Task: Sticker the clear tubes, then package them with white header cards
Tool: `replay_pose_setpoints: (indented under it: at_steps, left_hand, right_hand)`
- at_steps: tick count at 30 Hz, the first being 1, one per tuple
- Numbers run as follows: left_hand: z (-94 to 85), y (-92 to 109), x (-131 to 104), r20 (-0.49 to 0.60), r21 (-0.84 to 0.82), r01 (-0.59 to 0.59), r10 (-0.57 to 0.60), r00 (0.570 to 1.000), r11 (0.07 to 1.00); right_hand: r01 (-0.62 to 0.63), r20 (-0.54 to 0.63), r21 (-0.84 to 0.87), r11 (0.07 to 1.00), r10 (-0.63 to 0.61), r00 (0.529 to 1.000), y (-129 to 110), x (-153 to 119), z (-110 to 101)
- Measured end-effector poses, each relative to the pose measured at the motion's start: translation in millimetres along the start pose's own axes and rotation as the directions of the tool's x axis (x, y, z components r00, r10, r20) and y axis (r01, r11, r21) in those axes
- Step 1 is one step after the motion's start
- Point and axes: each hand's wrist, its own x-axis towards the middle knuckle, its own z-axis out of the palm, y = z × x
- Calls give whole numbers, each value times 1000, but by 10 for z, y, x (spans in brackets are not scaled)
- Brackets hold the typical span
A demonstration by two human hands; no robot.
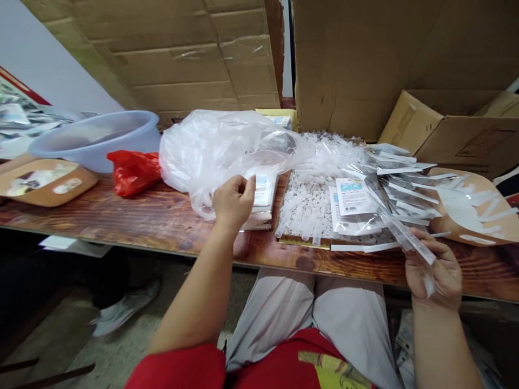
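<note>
My left hand (234, 202) is closed, thumb uppermost, beside a stack of labelled packets (264, 192) and the crumpled clear plastic bag (203, 156). Its curled fingers face away, so anything in them is hidden. My right hand (436, 267) is wrapped round a clear plastic packet (409, 237), tilted over the table's front edge. Left of it, printed flat packets (352, 197) rest on a bed of small white pieces and translucent tubes (302, 210). Several more clear packets with white edges (405, 181) fan out behind the right hand.
An orange scoop-shaped tray (497, 229) with white strips stands at the right; another orange tray (81, 189) is at the left. Near that lie a blue basin (138, 129) and a red plastic bag (135, 175). Cardboard (344, 65) walls the back. Another person's shoe (125, 308) shows below.
</note>
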Motion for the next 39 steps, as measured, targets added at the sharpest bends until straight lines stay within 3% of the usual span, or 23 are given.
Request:
replay_pose_setpoints:
  at_steps: [4, 9, 17, 28, 30, 33, 34, 39]
  left_hand:
    - [227, -234, -80, 26, 71, -17, 15, 1000, 997]
    - [296, -299, -93, 4, 70, -62, 62, 998, 996]
    - [368, -400, -131, -166, 23, -156, 157, 974, 988]
    - [310, -443, -155, -376, 11, -331, 311, 873, 944]
    - [296, -425, -159, -447, 51, -362, 345, 825, 931]
    - [275, -393, -175, -571, 116, -409, 398, 718, 905]
    - [269, -389, -178, -585, 114, -421, 403, 703, 900]
    - [259, -449, -128, -568, 136, -390, 394, 723, 911]
  right_hand:
    - [-17, 12, 2, 1000, 17, 1000, -12, 4, -7]
    - [19, -6, 3, 1000, -19, 1000, -19, 14, -2]
    - [-4, 25, 17, 1000, 3, 1000, -39, -8, 11]
    - [-28, 103, 56, 998, 22, 994, 7, 8, -87]
    - [-41, 111, 74, 996, 33, 993, 12, 2, -91]
    - [-71, 115, 106, 992, 59, 992, 32, -6, -98]
    - [-82, 119, 116, 990, 68, 991, 40, -7, -102]
    - [-108, 145, 155, 982, 86, 986, 76, -4, -125]
